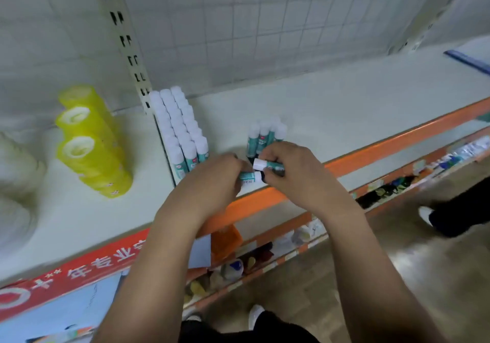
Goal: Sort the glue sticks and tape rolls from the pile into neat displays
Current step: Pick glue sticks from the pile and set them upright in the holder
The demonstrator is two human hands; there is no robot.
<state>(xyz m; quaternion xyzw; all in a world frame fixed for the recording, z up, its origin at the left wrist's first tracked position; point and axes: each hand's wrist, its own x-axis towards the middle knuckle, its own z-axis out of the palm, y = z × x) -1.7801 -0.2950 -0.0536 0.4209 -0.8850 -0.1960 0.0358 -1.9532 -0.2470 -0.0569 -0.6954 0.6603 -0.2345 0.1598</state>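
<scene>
Shelf (344,109) holds upright glue sticks (180,127); left hand (212,180), right hand (291,167) grip more.

Forearms extended, left hand (214,180) grips a glue stick (248,179), right hand (294,169) grips a second glue stick (270,165).

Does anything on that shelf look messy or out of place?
Only mildly: a small cluster of glue sticks stands apart from the neat block beside the shelf upright. The yellow tape rolls sit in tidy stacks; nothing looks spilled.

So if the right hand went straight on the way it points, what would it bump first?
Probably the small cluster of upright glue sticks standing just beyond the right hand, though depth is hard to judge here.
</scene>
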